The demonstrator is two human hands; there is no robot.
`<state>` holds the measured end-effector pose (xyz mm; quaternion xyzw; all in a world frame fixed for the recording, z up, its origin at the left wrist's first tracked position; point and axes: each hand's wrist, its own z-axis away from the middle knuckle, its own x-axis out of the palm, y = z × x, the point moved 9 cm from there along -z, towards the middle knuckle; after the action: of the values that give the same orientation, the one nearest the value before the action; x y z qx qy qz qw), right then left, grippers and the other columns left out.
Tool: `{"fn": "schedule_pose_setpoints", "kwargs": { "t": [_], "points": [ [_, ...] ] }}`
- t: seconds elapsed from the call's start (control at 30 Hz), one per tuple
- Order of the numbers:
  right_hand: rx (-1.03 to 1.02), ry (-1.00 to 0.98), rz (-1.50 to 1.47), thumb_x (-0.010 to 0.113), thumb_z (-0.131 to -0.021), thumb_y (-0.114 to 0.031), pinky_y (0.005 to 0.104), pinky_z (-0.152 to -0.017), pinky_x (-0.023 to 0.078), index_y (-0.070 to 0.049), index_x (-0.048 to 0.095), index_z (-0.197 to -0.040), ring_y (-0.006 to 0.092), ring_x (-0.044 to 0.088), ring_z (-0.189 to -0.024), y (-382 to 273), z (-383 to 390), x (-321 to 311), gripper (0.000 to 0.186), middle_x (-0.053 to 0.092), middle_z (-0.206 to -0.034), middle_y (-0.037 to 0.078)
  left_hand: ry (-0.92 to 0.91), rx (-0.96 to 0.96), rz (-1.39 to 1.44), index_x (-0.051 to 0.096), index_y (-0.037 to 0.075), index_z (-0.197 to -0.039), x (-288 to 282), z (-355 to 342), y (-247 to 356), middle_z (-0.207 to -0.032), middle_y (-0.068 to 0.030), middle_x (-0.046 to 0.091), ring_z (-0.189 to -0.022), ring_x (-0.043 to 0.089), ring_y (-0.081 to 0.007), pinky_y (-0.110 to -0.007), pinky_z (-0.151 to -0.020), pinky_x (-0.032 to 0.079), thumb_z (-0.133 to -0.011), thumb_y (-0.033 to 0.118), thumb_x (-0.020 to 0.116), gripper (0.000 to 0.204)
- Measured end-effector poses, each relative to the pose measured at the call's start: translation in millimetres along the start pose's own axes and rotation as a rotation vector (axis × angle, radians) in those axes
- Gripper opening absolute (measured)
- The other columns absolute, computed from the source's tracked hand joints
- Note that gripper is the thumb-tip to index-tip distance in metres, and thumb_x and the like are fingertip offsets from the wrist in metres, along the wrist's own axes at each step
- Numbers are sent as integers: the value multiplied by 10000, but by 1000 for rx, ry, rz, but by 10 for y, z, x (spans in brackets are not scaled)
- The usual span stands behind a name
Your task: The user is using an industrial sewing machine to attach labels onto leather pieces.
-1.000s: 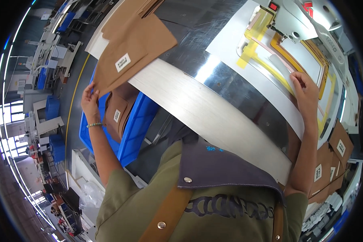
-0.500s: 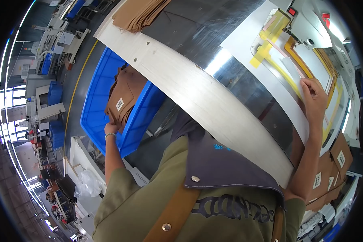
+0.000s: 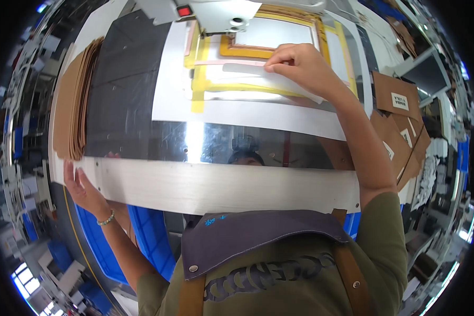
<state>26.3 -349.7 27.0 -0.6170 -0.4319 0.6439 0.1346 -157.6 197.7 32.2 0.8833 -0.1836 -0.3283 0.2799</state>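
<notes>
My left hand is raised beside the pale table edge, fingers apart and holding nothing. Just beyond its fingertips leans a thick stack of brown sheets, whose material I cannot make out. On the far side, the thumb and forefinger of my right hand pinch the end of a thin grey-white strip. That strip runs along the near side of an amber-yellow rectangular frame, over a white sheet with yellow tape on it. A white machine head hangs above the frame.
Brown pieces with white labels lie at the right, near a screen. Below the table's pale front board stands a blue bin with brown material in it. A dark glossy plate covers the table's left part.
My left hand has left the blue bin and the brown pieces there, rising to the table edge by the stack. The view has turned toward the table. My right hand still pinches the strip.
</notes>
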Motion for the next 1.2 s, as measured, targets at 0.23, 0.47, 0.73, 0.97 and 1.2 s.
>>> {"fn": "schedule_pose_setpoints", "kwargs": {
  "t": [0.23,0.47,0.73,0.97,1.2],
  "points": [
    [19,-57,-79,629,-977,-178,322,-709,470,-39,738,-990,148,578,-754,65,-377,-349,176,659,-794,46,-706,460,114,700,43,-1363,2154,-91,1616,-1472,-148,664,-1426,568,-342,-456,-1194,435,-1024,64,646,345],
    [277,-228,286,610,-978,-152,384,-800,551,-78,753,-975,220,702,-854,580,-552,-292,161,744,-886,69,-886,827,-152,645,57,-1454,3177,179,2126,-1657,-192,455,-1554,367,-420,-550,-1266,296,-1052,372,636,510],
    [135,-102,234,661,-944,-145,416,-809,565,-68,759,-965,282,727,-861,430,-577,-125,126,760,-905,114,-985,828,-93,596,-12,-1470,3342,201,2073,-1673,-273,383,-1582,290,-455,-592,-1296,170,-1059,602,505,745],
    [159,-212,191,704,-901,-161,412,-809,566,-77,770,-983,262,728,-890,440,-687,-7,135,767,-925,90,-995,840,-102,577,-39,-1479,3390,162,2114,-1657,-315,378,-1576,289,-466,-595,-1293,161,-1056,657,471,821],
    [118,-208,162,739,-905,-213,400,-791,552,-87,773,-993,246,712,-853,437,-750,72,157,751,-884,81,-990,821,-93,579,-43,-1477,3399,156,2110,-1650,-314,391,-1570,307,-450,-598,-1287,173,-1054,602,515,774]
  ]
}}
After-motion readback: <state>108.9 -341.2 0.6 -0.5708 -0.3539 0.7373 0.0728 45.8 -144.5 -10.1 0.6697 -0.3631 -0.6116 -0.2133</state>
